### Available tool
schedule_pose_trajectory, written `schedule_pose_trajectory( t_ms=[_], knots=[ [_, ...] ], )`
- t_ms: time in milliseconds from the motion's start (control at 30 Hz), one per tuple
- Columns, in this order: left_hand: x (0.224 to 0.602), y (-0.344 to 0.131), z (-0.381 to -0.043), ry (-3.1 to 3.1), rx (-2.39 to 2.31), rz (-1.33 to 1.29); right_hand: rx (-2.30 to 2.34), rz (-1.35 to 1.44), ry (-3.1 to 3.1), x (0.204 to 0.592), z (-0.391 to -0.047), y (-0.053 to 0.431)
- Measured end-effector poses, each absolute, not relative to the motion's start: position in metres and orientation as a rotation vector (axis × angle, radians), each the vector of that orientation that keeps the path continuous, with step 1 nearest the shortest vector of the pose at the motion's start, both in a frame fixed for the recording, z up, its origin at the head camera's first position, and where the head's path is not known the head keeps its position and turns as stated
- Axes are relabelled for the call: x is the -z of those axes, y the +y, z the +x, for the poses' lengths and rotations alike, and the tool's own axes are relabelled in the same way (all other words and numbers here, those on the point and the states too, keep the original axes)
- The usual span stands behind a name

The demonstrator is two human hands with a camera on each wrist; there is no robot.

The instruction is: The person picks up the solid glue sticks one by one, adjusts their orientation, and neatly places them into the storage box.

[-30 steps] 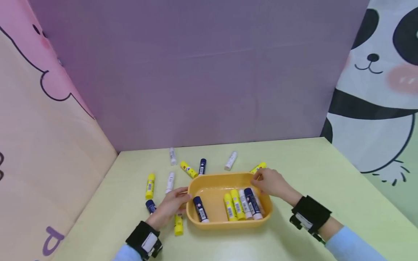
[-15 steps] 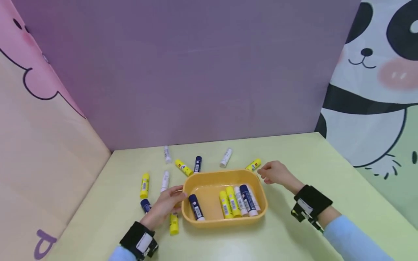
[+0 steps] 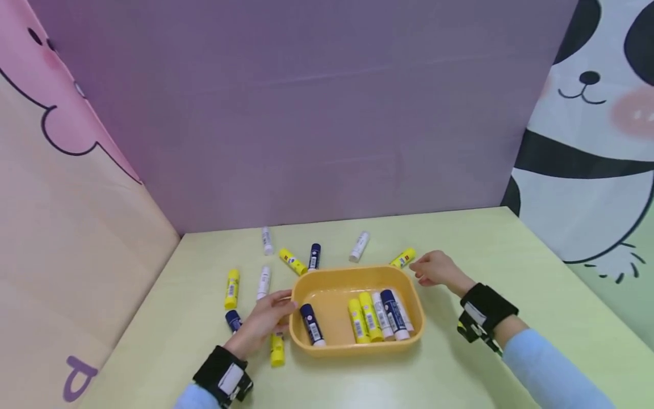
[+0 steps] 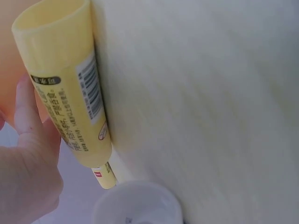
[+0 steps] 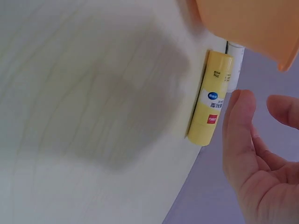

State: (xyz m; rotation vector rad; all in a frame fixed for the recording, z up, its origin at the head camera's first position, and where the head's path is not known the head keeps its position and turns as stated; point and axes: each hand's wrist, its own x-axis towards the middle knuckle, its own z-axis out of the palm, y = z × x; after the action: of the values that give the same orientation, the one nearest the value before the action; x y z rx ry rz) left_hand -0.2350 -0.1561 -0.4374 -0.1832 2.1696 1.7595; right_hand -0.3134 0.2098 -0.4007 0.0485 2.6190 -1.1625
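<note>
An orange-yellow plastic tray (image 3: pixel 327 353) stands on the table in the head view. My left hand (image 3: pixel 265 318) holds its left rim, the thumb at the edge and fingers against the outer wall. Inside, a navy glue stick (image 3: pixel 312 325) lies at the left; yellow, white and navy ones lie side by side at the right. Just off the tray's back right corner, my right hand (image 3: pixel 436 269) hovers with loosely bent fingers and nothing in them. Close to its fingertips is a yellow glue stick (image 5: pixel 211 98). Another yellow glue stick (image 4: pixel 65 84) lies below my left hand.
Loose glue sticks lie left of the tray and behind it, among them a yellow one (image 3: pixel 231 288), a white one (image 3: pixel 263 282) and a navy one (image 3: pixel 314 257). A white glue stick (image 3: pixel 360 246) is farther back. A purple panel (image 3: pixel 327 125) rises behind the table.
My right hand has let go of the tray's back right rim and moved slightly right, away from it. My left hand stays at the left rim. The glue sticks keep their places.
</note>
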Motion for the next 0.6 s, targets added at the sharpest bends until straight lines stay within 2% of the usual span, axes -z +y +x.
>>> schedule_pose_trajectory(
  t_ms=[600],
  knots=[
    [0.433,-0.155,-0.234,2.174,-1.754,-0.204,1.204,0.130,2.558,0.409,-0.336,0.215]
  ],
)
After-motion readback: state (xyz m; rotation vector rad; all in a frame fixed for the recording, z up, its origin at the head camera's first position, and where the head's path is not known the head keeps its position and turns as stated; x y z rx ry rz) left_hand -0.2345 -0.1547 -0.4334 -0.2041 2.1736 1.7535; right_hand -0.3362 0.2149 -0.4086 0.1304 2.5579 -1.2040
